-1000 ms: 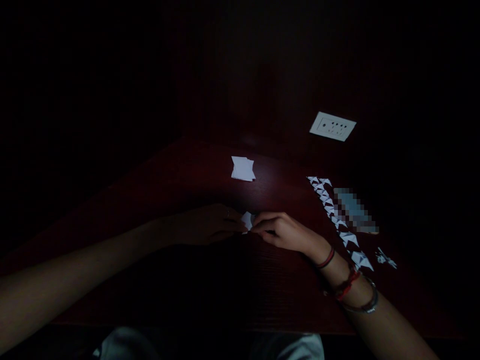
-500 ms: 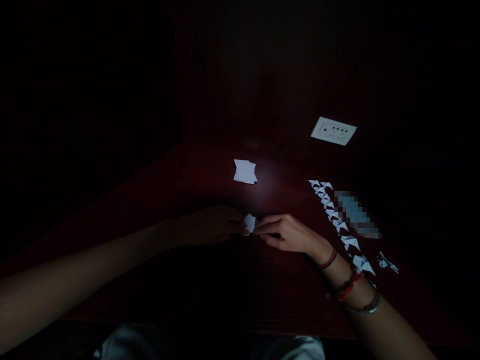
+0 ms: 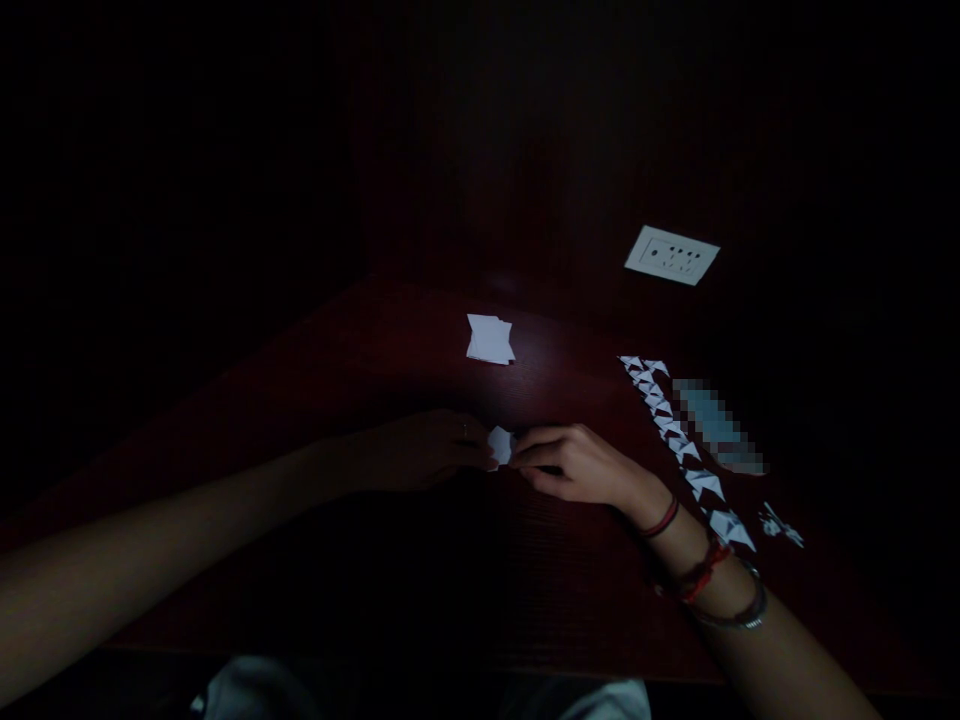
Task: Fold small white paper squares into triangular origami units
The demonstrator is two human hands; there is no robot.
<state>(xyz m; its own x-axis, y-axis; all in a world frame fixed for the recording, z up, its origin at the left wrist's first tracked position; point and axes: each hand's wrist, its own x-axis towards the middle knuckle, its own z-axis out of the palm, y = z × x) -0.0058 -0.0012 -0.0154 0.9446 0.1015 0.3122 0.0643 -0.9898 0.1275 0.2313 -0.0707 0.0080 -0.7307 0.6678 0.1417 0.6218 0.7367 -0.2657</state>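
One creased white paper [image 3: 500, 444] | left hand [image 3: 420, 452], right hand [image 3: 579, 466] pinching it

The place reads as a desk in a dim room, in a home or an office; the view does not settle which. A dark red wooden desk [image 3: 525, 580] with visible grain runs back to dark panels. A white socket [image 3: 672, 255] with several holes sits beyond its far right edge. Paper craft lies on the desk: a small paper stack [image 3: 490, 339] and a row of folded pieces [image 3: 679, 445]. One paper piece [image 3: 500, 444] is pinched between the left hand [image 3: 420, 452] and the right hand [image 3: 581, 465]. Only the middle is lit.
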